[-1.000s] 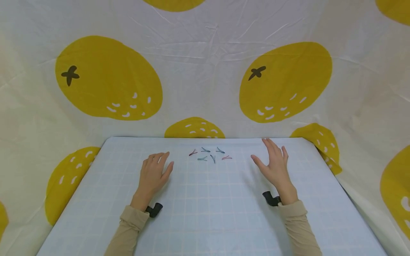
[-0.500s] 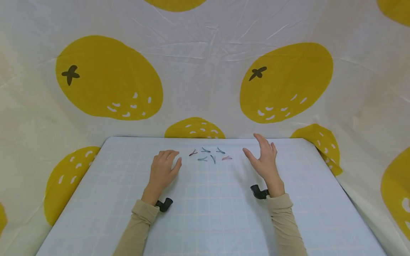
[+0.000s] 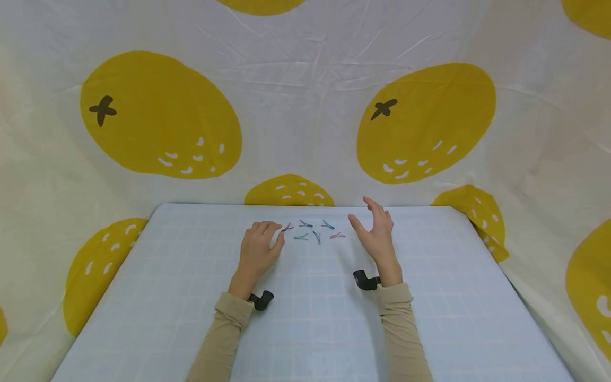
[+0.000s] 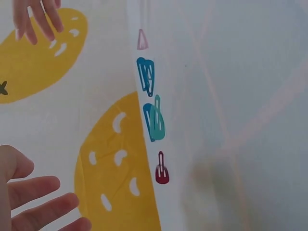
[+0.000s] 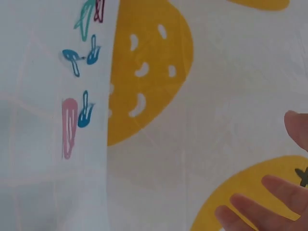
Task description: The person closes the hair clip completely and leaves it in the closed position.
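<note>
Several snap hair clips lie popped apart on the table. In the head view they include a dark red hair clip (image 3: 287, 228) at the left, a teal hair clip (image 3: 300, 237), blue hair clips such as one at the back (image 3: 306, 224), and a pink hair clip (image 3: 337, 235) at the right. My left hand (image 3: 259, 246) is nearest the dark red clip, fingertips close beside it; the left wrist view shows its fingers (image 4: 43, 192) spread and holding nothing. To the right of the pink clip, my right hand (image 3: 377, 236) hovers with thumb and fingers apart, holding nothing.
A pale checked cloth covers the table (image 3: 305, 329), whose back edge runs just behind the clips. Behind it hangs a white curtain (image 3: 296, 106) with large yellow fruit prints. Black wrist cameras, one on the left (image 3: 262, 301) and one on the right (image 3: 366, 280), stick out inward.
My left hand has moved right, up to the dark red clip. My right hand has moved left, nearer the pink clip. The clips lie as before.
</note>
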Demonstrator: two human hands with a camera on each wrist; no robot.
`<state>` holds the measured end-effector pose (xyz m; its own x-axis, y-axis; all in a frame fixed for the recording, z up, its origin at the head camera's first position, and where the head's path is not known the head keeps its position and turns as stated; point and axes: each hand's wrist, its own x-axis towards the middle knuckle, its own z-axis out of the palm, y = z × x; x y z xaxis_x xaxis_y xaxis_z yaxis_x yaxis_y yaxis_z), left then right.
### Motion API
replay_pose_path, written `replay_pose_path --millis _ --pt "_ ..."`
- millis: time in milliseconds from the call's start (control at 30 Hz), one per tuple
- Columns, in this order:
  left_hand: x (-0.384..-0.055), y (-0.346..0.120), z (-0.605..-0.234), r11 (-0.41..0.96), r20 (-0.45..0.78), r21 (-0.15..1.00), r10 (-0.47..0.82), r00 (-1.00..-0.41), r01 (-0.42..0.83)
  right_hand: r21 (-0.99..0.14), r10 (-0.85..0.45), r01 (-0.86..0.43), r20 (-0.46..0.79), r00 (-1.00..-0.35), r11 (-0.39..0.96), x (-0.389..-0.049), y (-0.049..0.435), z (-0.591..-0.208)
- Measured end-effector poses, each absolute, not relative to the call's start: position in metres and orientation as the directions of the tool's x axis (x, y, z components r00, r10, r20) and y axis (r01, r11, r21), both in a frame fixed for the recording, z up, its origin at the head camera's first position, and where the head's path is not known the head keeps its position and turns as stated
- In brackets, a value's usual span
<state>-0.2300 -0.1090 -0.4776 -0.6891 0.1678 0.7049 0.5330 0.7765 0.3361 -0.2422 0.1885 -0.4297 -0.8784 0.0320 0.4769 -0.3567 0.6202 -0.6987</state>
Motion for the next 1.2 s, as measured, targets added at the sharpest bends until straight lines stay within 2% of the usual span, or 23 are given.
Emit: replay_pose_path --millis 267,533,667,1033,1200 --pt "-0.234 -0.093 -0.48 0.716 0.632 0.496 0.09 -0.77 0.491 -0.807 0.104 -0.317 0.419 -0.902 0.498 -0.247 0.168 -0.435" --pt "-0.24 -0.075 -0.495 0.541 0.504 0.733 -0.026 -0.863 0.412 -0.817 0.142 -0.415 0.502 -0.853 0.4 -0.255 0.145 -0.447" --pt "-0.244 -0.072 -0.505 0.443 0.433 0.822 -0.078 -0.898 0.358 -0.819 0.128 -0.44 0.513 -0.849 0.367 -0.26 0.135 -0.461" --pt "-0.253 -0.071 -0.522 0.348 0.385 0.873 -0.064 -0.921 0.341 -0.871 0.081 -0.369 0.414 -0.907 0.325 -0.264 0.115 -0.5" --pt "-0.257 -0.07 -0.529 0.35 0.356 0.881 -0.045 -0.934 0.319 -0.841 0.024 -0.403 0.44 -0.897 0.36 -0.267 0.111 -0.509"
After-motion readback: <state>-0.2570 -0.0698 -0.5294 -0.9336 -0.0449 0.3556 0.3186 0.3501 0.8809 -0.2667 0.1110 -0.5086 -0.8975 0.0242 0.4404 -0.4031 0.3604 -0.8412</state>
